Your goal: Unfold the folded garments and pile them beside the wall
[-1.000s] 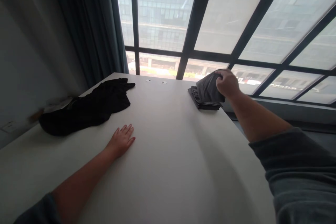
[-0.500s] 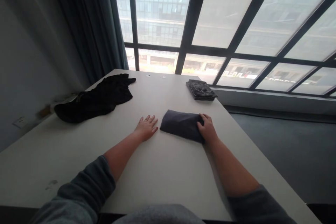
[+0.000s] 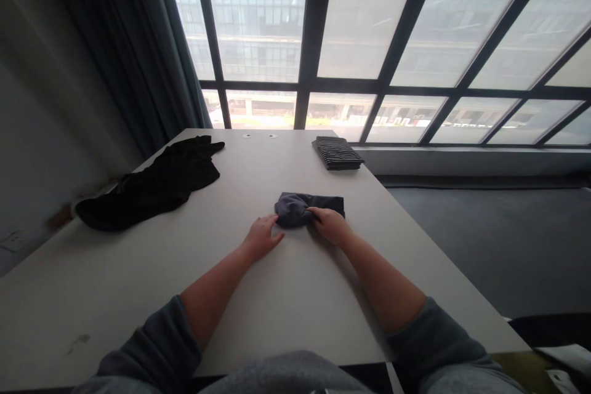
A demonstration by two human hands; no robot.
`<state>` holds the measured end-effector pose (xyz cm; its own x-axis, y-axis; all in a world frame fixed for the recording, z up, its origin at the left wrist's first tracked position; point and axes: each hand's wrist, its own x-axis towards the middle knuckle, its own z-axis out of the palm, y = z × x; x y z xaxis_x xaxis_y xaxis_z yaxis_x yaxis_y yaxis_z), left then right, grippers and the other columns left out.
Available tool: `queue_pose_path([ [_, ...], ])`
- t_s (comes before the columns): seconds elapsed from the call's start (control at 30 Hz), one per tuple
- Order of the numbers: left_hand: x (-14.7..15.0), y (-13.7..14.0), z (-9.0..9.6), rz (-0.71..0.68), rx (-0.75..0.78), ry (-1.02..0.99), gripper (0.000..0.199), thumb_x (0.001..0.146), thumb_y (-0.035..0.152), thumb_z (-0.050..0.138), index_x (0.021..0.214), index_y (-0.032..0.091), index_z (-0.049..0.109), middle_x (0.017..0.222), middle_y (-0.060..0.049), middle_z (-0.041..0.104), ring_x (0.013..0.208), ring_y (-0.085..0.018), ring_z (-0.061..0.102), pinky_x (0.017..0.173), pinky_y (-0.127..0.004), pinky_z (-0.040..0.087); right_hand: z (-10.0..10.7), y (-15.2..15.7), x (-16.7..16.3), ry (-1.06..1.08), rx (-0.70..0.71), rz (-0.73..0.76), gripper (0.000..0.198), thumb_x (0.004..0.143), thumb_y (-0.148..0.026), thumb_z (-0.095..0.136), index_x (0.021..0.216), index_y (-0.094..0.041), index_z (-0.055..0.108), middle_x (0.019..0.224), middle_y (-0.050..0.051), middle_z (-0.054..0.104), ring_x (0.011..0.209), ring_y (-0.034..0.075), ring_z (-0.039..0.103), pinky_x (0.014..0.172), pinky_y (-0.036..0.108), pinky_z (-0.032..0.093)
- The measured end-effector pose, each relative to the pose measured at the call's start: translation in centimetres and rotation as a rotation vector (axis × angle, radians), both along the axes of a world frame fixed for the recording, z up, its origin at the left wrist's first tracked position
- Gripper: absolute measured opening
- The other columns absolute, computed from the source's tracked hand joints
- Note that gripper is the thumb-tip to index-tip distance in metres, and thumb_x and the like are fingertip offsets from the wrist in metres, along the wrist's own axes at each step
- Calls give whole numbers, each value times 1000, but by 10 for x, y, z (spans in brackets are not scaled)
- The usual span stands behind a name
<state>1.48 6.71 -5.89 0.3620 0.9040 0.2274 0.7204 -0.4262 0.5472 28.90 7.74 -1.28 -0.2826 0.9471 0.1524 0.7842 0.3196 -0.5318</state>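
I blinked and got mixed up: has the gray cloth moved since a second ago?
Yes. On the table, the gray cloth has come left and toward the near edge, away from the striped cloth.

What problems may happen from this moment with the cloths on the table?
The grey cloth bulges beside the fingers of the right hand, so it may crease or lose its flat fold. The striped cloth lies close to the right edge of the table; a bump might push it off.
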Motion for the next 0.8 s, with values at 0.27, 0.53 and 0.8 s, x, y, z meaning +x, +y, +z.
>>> queue_pose_path([
  [0.27,10,-58,46,-266,93,-457,86,96,48,69,168,30,24,174,-13,25,154,-33,40,126,-49,39,11,-25,2,794,-384,73,56,95,-62,62,130,-18,69,108,8,74,101,23,71,92,36,58],
  [0.53,-9,-52,48,-484,36,215,38,88,41,78,124,29,72,136,-6,68,125,-27,65,114,-41,46,23,-16,23,196,-65,-187,14,89,-23,64,90,-14,74,95,8,72,89,17,63,91,29,49],
  [0.8,-14,-58,55,-12,363,79,20,97,20,50,110,24,64,89,-3,74,80,-21,71,75,-31,51,50,-76,-30,-216,-19,360,26,83,-38,81,91,-17,69,91,4,69,76,14,58,67,23,35],
])
